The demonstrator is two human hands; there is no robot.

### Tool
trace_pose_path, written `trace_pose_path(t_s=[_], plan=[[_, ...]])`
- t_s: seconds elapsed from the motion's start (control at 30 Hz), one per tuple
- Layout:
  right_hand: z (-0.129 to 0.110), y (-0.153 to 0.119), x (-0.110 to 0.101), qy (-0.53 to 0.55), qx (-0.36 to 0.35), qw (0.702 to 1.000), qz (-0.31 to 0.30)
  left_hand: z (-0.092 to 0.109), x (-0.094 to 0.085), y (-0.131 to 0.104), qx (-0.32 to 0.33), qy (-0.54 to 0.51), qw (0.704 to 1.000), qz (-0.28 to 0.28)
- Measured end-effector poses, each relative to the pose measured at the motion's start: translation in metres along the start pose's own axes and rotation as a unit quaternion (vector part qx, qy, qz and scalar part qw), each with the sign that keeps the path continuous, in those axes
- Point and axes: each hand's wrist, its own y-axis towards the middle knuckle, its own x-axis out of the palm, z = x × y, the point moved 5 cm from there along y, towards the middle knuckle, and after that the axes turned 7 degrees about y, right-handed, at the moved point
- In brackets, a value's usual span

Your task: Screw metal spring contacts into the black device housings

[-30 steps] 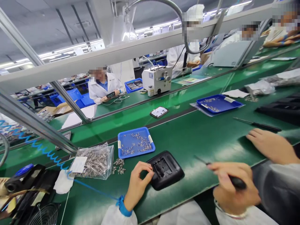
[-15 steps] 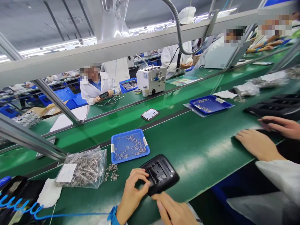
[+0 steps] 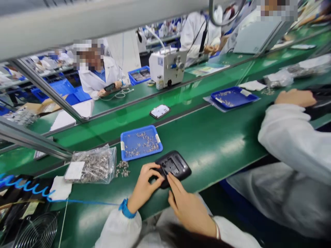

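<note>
A black plastic housing (image 3: 184,169) with rounded corners and a recessed inner bay lies on the green bench in front of me. My left hand (image 3: 148,182) pinches its left edge between thumb and index finger. Stretched fingers of my right hand (image 3: 191,208) press on the housing's near side, the thumb apart from them. Whether a small part sits under those fingertips is hidden. Just beyond is a blue tray (image 3: 130,139) with scattered small metal pieces. More metal pieces (image 3: 122,168) lie in a loose pile left of the housing.
A clear bag of metal pieces (image 3: 97,167) stands at left, near a coiled blue cord (image 3: 28,189) and a round wire fan guard (image 3: 38,230). Another blue tray (image 3: 232,98) lies farther right. A co-worker's sleeve (image 3: 292,134) reaches over the bench. A white-faced panel (image 3: 160,111) lies beyond.
My view has tilted down. My right hand has moved up onto the housing, its fingertips now at the inner bay. The co-worker's arm at right has reached farther forward.
</note>
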Motion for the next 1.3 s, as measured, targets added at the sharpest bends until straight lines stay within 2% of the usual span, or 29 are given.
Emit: trace_pose_path(t_s=[0.13, 0.23, 0.33, 0.57, 0.77, 0.97, 1.17, 1.3], plan=[[0.006, 0.002, -0.001, 0.027, 0.011, 0.995, -0.1, 0.002, 0.004, 0.0, 0.049, 0.031, 0.998, -0.022], [0.007, 0.001, 0.007, 0.063, -0.023, 0.987, -0.148, -0.002, 0.011, -0.001, 0.075, 0.079, 0.993, -0.052], [0.005, -0.004, 0.013, 0.115, -0.081, 0.976, -0.166, -0.006, 0.016, -0.001, 0.071, 0.126, 0.987, -0.066], [0.003, -0.01, 0.016, 0.171, -0.168, 0.955, -0.176, -0.012, 0.02, 0.005, 0.048, 0.182, 0.981, -0.053], [0.005, -0.01, 0.012, 0.177, -0.175, 0.956, -0.153, -0.014, 0.017, 0.008, 0.047, 0.201, 0.976, -0.066], [0.006, -0.01, 0.01, 0.179, -0.182, 0.955, -0.148, -0.015, 0.018, 0.012, 0.051, 0.167, 0.981, -0.086], [0.007, -0.012, 0.011, 0.177, -0.186, 0.952, -0.17, -0.022, 0.02, 0.014, 0.076, 0.137, 0.982, -0.103], [0.005, -0.011, 0.01, 0.162, -0.201, 0.959, -0.119, -0.023, 0.021, 0.014, 0.048, 0.122, 0.986, -0.108]])
